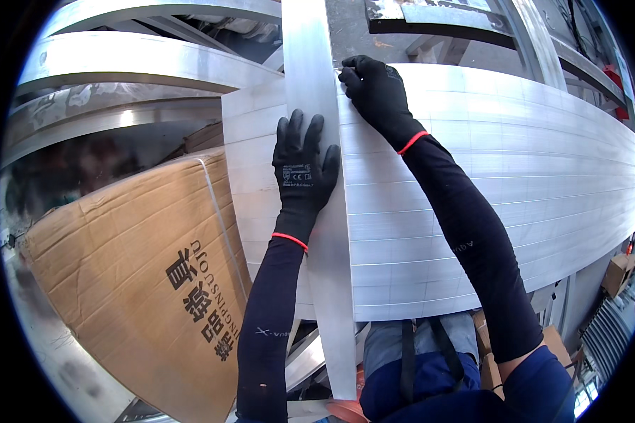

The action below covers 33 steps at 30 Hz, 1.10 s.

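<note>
A long flat silvery metal bar (307,49) runs from far to near across a row of pale metal profiles (430,204) laid side by side. My left hand (303,166), in a black glove with a red cuff, presses flat on the bar with its fingers stretched out. Farther away, my right hand (379,95), gloved alike, is closed in a pinch beside the bar's right edge, over the farthest profiles. What its fingertips hold, if anything, is too small to make out. Faint lines cross the profiles to the right of the bar.
At the left a large brown cardboard box (141,261) with a pale strap leans close to the profiles. Metal frame beams (148,60) stand at the far left, and a dark-edged metal frame (444,21) at the far right. Smaller cartons (619,273) sit at the right.
</note>
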Each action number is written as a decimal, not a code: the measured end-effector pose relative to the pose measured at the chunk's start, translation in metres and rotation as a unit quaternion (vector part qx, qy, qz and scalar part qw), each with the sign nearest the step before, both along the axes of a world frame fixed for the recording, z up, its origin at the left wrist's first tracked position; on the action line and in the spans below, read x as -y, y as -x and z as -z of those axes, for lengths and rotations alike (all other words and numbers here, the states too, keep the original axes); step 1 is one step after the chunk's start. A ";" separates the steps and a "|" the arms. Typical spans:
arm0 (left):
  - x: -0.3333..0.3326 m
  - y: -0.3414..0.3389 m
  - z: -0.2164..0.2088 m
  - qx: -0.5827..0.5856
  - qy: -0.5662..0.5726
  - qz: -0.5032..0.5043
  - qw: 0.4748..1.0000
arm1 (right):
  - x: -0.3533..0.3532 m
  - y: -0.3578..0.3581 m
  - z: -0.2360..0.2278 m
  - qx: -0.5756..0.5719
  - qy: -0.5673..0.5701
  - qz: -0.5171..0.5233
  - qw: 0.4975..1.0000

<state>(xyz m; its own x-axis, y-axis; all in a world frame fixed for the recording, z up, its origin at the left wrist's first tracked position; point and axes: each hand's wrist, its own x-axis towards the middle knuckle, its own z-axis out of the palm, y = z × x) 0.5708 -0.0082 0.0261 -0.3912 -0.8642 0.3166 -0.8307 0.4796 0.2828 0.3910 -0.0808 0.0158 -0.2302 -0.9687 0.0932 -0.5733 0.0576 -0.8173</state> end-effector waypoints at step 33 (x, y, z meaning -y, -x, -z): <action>-0.003 -0.003 0.008 0.040 0.012 -0.029 0.999 | -0.033 -0.002 -0.001 -0.035 -0.033 0.023 0.999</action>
